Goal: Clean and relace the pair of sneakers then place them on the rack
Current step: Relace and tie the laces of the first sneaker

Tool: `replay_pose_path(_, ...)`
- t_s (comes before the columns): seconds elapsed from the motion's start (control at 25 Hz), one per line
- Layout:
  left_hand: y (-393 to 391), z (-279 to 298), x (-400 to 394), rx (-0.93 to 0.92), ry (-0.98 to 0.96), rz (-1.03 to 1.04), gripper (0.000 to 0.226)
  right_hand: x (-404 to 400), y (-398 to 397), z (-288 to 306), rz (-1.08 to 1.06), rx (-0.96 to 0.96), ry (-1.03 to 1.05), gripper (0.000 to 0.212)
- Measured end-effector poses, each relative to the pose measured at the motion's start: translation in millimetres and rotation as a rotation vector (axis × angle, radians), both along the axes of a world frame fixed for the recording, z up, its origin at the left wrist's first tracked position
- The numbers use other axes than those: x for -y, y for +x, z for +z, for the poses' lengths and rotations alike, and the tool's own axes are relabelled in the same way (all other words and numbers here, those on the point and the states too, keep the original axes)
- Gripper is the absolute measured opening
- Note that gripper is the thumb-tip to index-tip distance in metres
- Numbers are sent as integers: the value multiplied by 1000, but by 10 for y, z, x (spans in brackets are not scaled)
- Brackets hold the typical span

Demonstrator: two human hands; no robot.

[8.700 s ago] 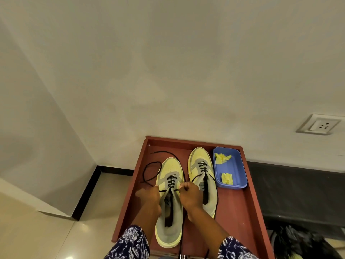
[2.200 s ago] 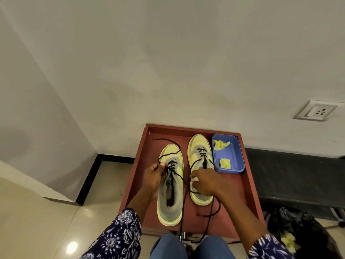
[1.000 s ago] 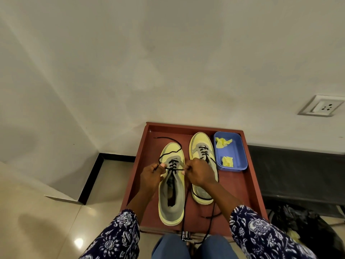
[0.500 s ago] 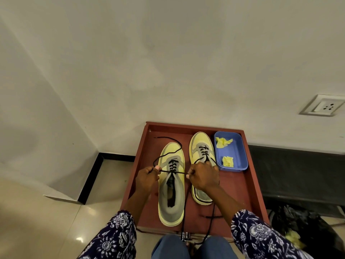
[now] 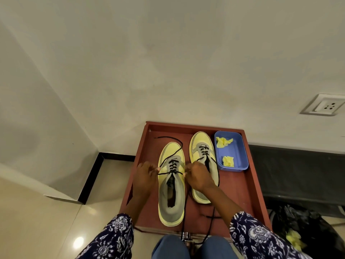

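Lower centre of frame: two yellow-and-grey sneakers sit side by side, toes toward the wall, on a red-brown counter (image 5: 242,193) with a raised rim.

Left sneaker (image 5: 171,193) is nearer the camera. Its black lace (image 5: 172,165) is threaded through the upper eyelets only, and one strand runs taut straight across the tongue between the two hands. A loose end loops up over the toe cap and trails onto the counter toward upper left.

Left hand (image 5: 145,176) is at the shoe's left edge, fingers curled, pinching the lace end. Right hand (image 5: 197,176) is at the shoe's right edge, in the gap between the shoes, fingers curled and pinching the other end; it partly covers the right sneaker.

Right sneaker (image 5: 203,146) sits slightly higher in frame, laces in the front eyelets, with loose ends running down past its heel and off the counter's near edge.

Blue tray (image 5: 240,152) is just right of the right sneaker, holding two crumpled yellow wipes (image 5: 224,142).

Wall socket (image 5: 324,107) at right edge. Black bag (image 5: 308,227) at lower right with a yellow scrap on it. Floral sleeves and blue-clad knees along the bottom edge.
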State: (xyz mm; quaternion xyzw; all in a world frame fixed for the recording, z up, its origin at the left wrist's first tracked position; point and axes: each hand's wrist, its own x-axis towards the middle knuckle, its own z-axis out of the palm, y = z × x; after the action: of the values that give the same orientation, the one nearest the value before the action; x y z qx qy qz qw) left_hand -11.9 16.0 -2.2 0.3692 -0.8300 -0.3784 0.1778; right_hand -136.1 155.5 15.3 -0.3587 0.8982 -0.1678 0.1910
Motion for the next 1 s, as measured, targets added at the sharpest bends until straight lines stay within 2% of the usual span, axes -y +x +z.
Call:
replay_pose_path(0.04, -13, 31, -11, -3, -32, -100, 10, 16, 20, 20, 24, 19, -51, 24)
replay_pose_path(0.12, -40, 43, -28, 57, -50, -289, 17, 48, 72, 44, 41, 58, -116, 26)
replay_pose_path(0.2, -66, 20, -37, 74, -46, -359, 20, 69, 115, 40, 37, 91, -131, 27)
replay_pose_path(0.52, -124, 36, -39, 114, -28, -333, 11, 118, 147, 12, 16, 91, -71, 18)
replay_pose_path(0.84, -145, 15, -21, 141, -26, -325, 11, 127, 165, 151, 63, -144, 110, 24)
replay_pose_path(1.0, -134, 9, -2, 158, -43, -347, 12, 135, 191, 193, 52, -202, 151, 25)
